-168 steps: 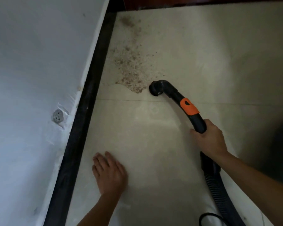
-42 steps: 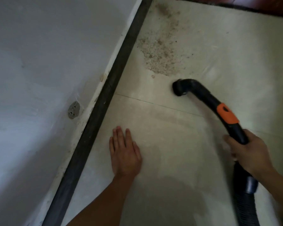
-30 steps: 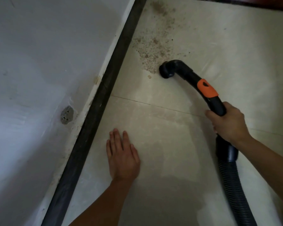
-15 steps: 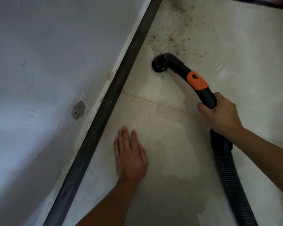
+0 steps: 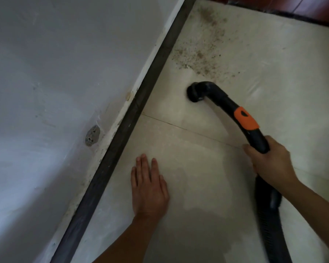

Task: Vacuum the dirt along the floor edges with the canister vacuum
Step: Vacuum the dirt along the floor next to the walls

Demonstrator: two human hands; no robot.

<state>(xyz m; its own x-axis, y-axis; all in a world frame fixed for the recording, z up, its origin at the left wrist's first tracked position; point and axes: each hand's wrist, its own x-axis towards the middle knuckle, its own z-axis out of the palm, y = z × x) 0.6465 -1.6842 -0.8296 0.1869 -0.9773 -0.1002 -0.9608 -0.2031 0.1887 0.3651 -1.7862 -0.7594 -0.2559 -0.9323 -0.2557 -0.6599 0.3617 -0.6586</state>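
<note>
Black hose nozzle point(image 5: 195, 93) sits on the tile just short of the dirt point(image 5: 199, 54) near the baseboard point(image 5: 141, 103), gripped by the right hand point(image 5: 270, 162); the left hand point(image 5: 149, 186) lies flat, fingers straight. Sweeping too wide could leave grit against the edge.

R hand point(image 5: 272, 162) grips vac wand point(image 5: 220, 99), nozzle just beside dirt point(image 5: 199, 52).

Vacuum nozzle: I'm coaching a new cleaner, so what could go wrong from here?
The nozzle sits short of the dirt; specks hugging the dark edge strip and the far corner could be missed. The right hand holds the wand one-handed; a hasty push could scatter the loose grains.
</note>
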